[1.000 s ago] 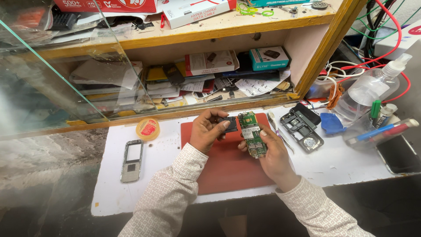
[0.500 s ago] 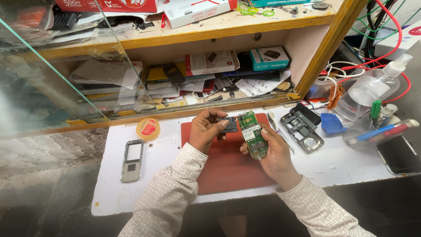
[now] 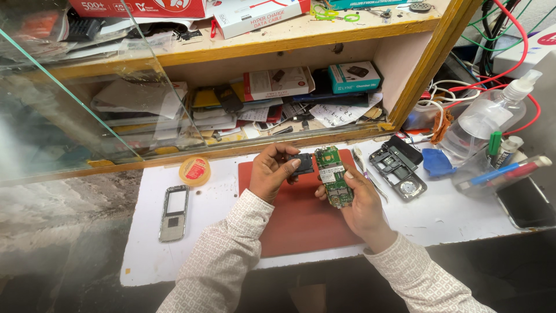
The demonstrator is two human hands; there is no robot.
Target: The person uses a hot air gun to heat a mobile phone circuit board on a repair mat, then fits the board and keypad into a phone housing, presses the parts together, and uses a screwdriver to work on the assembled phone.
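Observation:
My right hand [image 3: 362,200] holds a green phone circuit board [image 3: 333,176] upright above a red work mat [image 3: 298,223]. My left hand [image 3: 271,171] pinches a small dark plastic part [image 3: 302,163] just left of the board's top. Both hands hover over the mat's far half, close together, the part nearly touching the board.
A silver phone front frame [image 3: 174,212] lies at left on the white table [image 3: 440,217], near a round yellow tin [image 3: 194,170]. A black phone housing [image 3: 398,170], tweezers [image 3: 365,171], a blue cloth [image 3: 437,162] and a clear spray bottle [image 3: 489,119] sit at right. Cluttered wooden shelves [image 3: 289,43] stand behind.
The left hand has brought the dark part slightly closer to the board's top edge. The right hand and board have barely shifted.

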